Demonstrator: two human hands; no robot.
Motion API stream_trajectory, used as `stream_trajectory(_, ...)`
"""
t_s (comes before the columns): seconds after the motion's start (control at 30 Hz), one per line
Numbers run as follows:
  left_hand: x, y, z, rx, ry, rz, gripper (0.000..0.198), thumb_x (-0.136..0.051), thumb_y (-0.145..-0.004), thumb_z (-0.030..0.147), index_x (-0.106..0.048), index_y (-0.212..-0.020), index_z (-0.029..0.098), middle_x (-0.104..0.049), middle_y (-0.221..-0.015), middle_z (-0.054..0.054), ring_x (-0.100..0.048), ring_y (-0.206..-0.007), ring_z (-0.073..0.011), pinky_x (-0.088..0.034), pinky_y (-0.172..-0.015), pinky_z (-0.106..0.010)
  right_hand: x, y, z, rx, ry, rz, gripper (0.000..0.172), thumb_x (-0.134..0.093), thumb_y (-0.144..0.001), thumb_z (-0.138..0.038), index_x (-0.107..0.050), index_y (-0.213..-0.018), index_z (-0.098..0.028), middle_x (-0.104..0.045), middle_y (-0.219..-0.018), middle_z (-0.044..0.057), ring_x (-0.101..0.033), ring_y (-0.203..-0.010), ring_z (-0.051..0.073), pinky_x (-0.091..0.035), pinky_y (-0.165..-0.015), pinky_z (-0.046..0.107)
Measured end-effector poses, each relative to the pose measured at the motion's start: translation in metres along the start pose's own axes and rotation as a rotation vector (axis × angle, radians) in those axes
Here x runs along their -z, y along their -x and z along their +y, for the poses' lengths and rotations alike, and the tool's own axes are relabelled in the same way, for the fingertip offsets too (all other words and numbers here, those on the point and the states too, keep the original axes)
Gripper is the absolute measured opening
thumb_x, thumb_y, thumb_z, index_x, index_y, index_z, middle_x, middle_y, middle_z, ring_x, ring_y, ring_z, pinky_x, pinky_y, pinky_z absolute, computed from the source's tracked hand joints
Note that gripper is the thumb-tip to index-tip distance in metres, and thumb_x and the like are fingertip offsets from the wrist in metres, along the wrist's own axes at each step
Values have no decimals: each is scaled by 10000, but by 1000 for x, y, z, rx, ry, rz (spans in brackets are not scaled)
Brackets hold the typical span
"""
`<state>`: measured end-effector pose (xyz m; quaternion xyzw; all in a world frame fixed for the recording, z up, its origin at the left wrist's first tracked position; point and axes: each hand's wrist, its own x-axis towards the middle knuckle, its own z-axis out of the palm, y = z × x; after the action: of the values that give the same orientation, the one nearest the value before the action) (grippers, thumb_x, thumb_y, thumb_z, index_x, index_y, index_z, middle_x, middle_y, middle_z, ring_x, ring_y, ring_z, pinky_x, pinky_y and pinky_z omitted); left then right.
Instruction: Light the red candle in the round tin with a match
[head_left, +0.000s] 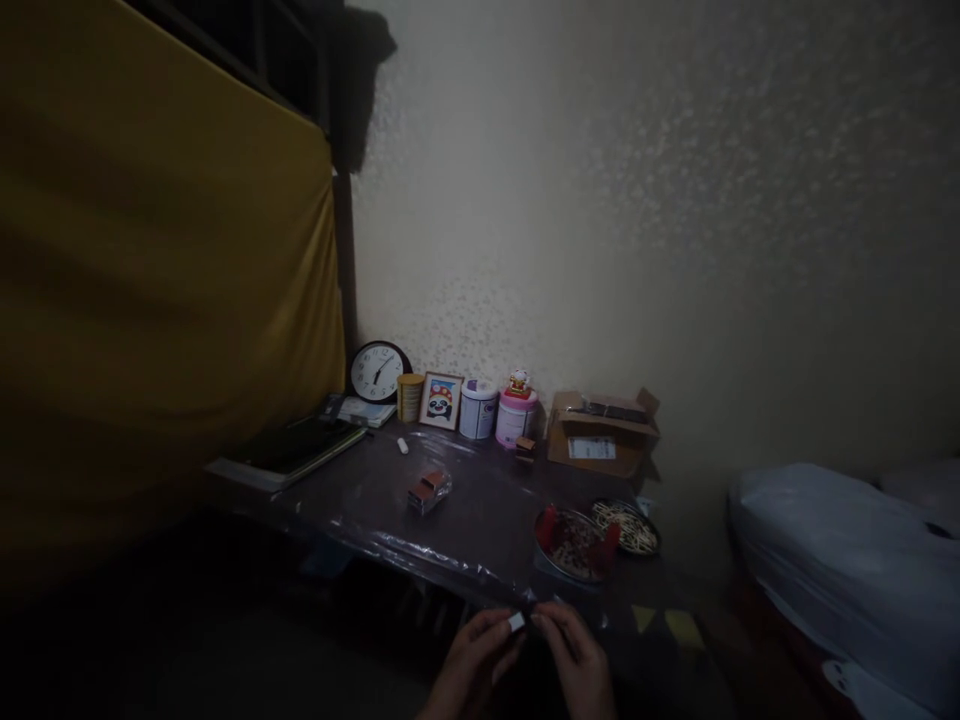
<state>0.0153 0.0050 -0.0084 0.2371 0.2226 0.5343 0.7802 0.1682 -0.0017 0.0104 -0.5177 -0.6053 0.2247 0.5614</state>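
Table (480, 520): dim, plastic-covered.
Your left hand (472, 665): pinches white piece (516, 622) off near edge.
Your right hand (577, 665): grip unclear.
Axis: unreadable.

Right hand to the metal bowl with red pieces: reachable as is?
Probably yes. The right hand sits just short of the metal bowl, nothing between them, though its fingers are busy at the small white piece.

Both wrists are cut off by the bottom edge. White piece (516, 622) in left hand (474, 665) grip: too small to identify. Right hand (577, 660) grip on it: too dark to tell. Tin (478, 408) labels unreadable. White bag (840, 560) cropped at the right edge. Below the tabletop (480, 520): black.
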Motion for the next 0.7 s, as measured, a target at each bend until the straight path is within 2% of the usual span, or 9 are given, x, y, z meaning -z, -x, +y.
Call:
stream_trajectory(0.13,-11,5,5,-5,-42,29,235,-771,-578,297,-709,-754,156,-723,-848,-77,-635,-898,-222,-422,-895,-337,1,1,-4,85,61,22,256,-576,-779,-435,-696,-776,-208,-693,-821,35,-645,-841,194,-512,-759,225)
stream_trajectory(0.27,-20,13,12,0,-82,45,258,-789,-546,309,-706,-731,149,-722,-795,-74,-642,-835,-209,-436,-837,-325,3,7,-14,109,103,35,225,-572,-795,-401,-687,-776,-209,-692,-816,35,-645,-830,191,-509,-744,224)
stream_trajectory(0.4,-25,20,18,0,-91,76,258,-779,-565,297,-689,-761,154,-717,-785,-56,-639,-786,-191,-440,-795,-320,10,13,-42,154,163,79,177,-535,-831,-327,-668,-804,-212,-687,-821,30,-641,-807,174,-495,-747,237)
stream_trajectory(0.57,-40,32,29,-21,-82,43,248,-745,-615,296,-663,-800,153,-713,-785,-52,-633,-747,-168,-443,-726,-282,20,19,-92,315,170,211,152,-509,-853,-258,-649,-849,-200,-679,-874,55,-628,-847,179,-485,-795,292)
stream_trajectory(0.63,-49,37,33,-46,-79,25,233,-741,-622,290,-660,-793,154,-711,-772,-45,-627,-738,-151,-439,-727,-264,21,23,-99,396,189,220,155,-502,-856,-222,-654,-882,-210,-681,-905,60,-622,-885,183,-477,-824,315)
stream_trajectory(0.7,-56,42,36,-72,-78,10,229,-745,-615,284,-661,-785,155,-707,-768,-38,-623,-745,-141,-437,-746,-251,21,25,-91,453,238,154,178,-491,-856,-202,-662,-902,-225,-687,-913,52,-623,-894,183,-470,-835,324)
